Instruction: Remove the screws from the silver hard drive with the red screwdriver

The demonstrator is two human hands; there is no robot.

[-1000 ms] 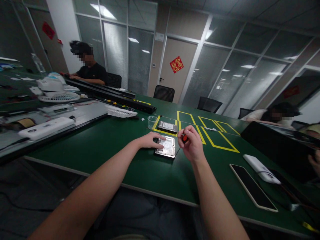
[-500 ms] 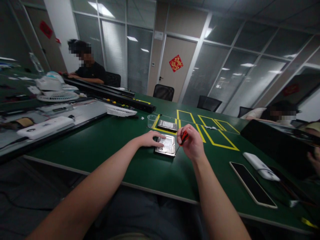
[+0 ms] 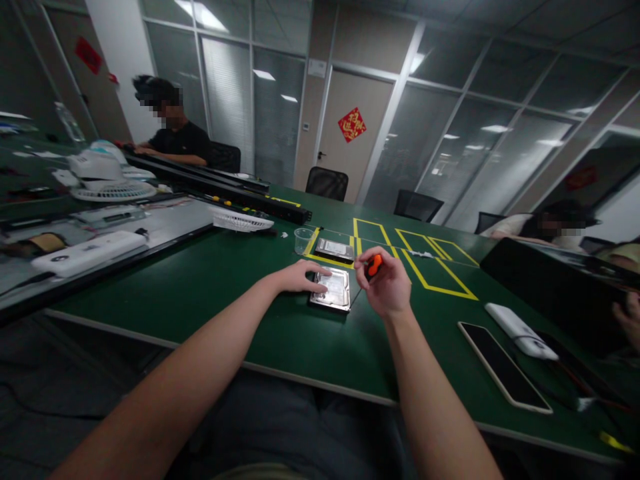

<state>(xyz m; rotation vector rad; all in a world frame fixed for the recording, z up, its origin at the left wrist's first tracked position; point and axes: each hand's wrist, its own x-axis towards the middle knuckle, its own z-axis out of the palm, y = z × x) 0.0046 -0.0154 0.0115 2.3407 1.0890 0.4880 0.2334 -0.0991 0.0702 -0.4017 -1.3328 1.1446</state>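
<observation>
A silver hard drive (image 3: 336, 291) lies on the green table in front of me. My left hand (image 3: 300, 277) grips it from its left side, with the thumb and fingers apart on its top. In my right hand (image 3: 387, 283) is a screwdriver (image 3: 373, 267) with an orange-and-black handle. The thin shaft slants down to the drive's near right corner, where the tip seems to touch; any screw there is too small to see. Behind this drive, a second hard drive (image 3: 335, 250) rests inside a yellow-taped frame.
A clear plastic cup (image 3: 303, 241) stands left of the rear drive. Yellow tape (image 3: 445, 291) marks rectangles on the table. At right lie a phone (image 3: 504, 367) and a white power bank (image 3: 520, 331). White fan parts (image 3: 243, 219) are at left. Other people sit around the table.
My right hand has turned and opened slightly around the screwdriver, so more of the orange handle shows. The left hand and the hard drive have stayed in place.
</observation>
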